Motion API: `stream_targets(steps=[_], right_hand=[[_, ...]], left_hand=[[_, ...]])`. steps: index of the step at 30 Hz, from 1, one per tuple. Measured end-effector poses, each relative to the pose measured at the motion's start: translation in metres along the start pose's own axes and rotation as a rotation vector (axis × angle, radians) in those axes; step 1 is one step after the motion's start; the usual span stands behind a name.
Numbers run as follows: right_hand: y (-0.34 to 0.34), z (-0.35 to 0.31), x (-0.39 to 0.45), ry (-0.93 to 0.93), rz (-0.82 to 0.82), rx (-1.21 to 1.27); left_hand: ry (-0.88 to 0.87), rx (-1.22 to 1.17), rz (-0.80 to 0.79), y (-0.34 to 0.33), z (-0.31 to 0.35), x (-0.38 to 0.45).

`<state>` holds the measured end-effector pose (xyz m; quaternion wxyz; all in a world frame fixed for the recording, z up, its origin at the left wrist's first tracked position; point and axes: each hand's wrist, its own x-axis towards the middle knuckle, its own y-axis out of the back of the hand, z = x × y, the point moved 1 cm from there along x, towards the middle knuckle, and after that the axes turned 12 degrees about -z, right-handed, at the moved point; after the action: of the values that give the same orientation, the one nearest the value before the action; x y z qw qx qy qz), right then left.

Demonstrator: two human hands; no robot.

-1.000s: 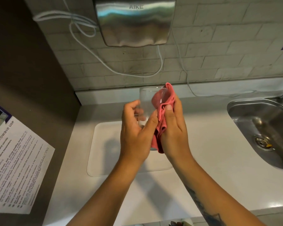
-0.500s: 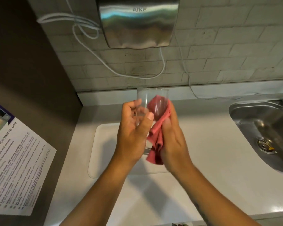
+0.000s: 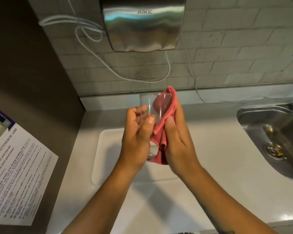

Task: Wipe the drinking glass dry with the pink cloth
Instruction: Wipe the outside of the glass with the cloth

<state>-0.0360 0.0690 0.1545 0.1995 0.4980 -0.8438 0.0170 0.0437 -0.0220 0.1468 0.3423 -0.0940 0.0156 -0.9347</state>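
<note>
Fingers (image 3: 140, 114) of your left hand (image 3: 136, 141) wrap the drinking glass (image 3: 148, 105), held tilted above the white desk (image 3: 218, 149). Your right hand (image 3: 178, 141) pinches the pink cloth (image 3: 166, 105) against the glass's side, near the steel sink (image 3: 274, 132).

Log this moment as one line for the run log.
step: drying | left hand: holds drinking glass | right hand: presses pink cloth against glass | held over: counter

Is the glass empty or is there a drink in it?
Empty of drink: the glass looks clear, with only pink cloth pushed inside.
</note>
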Motion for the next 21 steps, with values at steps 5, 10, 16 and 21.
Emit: stream_targets(steps=[5, 10, 16, 21], right_hand=[[-0.022, 0.014, -0.029, -0.014, -0.044, 0.006], [0.000, 0.008, 0.007, 0.003, 0.036, 0.020], [-0.023, 0.016, -0.022, 0.029, -0.068, -0.030], [0.006, 0.002, 0.018, 0.010, 0.009, 0.121]], left_hand=[[-0.022, 0.064, -0.005, 0.010, 0.008, 0.008], [0.030, -0.004, -0.027, 0.002, 0.002, 0.000], [0.021, -0.080, 0.007, 0.012, 0.015, 0.011], [0.021, -0.098, -0.030, 0.000, 0.007, -0.006]])
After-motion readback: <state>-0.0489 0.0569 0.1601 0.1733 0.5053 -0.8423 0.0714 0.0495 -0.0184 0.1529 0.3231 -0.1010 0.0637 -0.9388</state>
